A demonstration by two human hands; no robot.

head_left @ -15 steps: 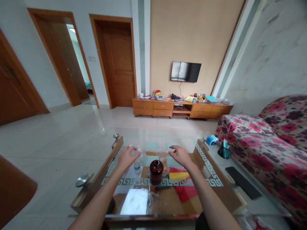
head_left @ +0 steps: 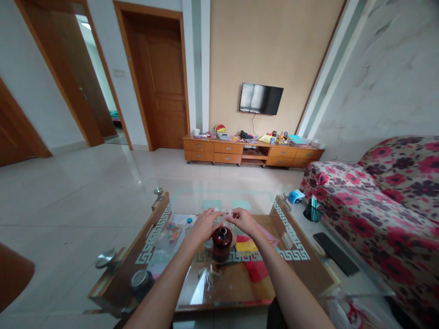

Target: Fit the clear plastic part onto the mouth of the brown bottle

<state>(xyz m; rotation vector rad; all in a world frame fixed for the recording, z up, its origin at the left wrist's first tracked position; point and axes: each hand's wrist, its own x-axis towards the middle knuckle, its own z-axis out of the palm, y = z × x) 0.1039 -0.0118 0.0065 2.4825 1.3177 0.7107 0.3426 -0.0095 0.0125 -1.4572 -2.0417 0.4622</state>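
My left hand (head_left: 206, 224) and my right hand (head_left: 240, 218) are close together over the glass coffee table, just beyond a dark brown bottle (head_left: 221, 246). Between their fingertips is something clear and shiny, a small transparent plastic thing (head_left: 223, 212); its exact kind is too small to make out. The fingers of both hands are bent and closed in on it. Standing upright on the glass, the brown bottle has a narrow opening at the top, and neither hand clearly grips it.
By my left forearm stands a dark round container (head_left: 141, 282). A blue cap (head_left: 189, 220) shows beyond my left hand. Toward the right edge are a black phone (head_left: 336, 253), a pen holder (head_left: 313, 211) and a blue packet (head_left: 295, 197). The flowered sofa (head_left: 377, 205) flanks the table.
Both hands have moved inward from either side of the brown bottle and now meet behind it. The view has shifted slightly, and the dark container at the left shows more fully.
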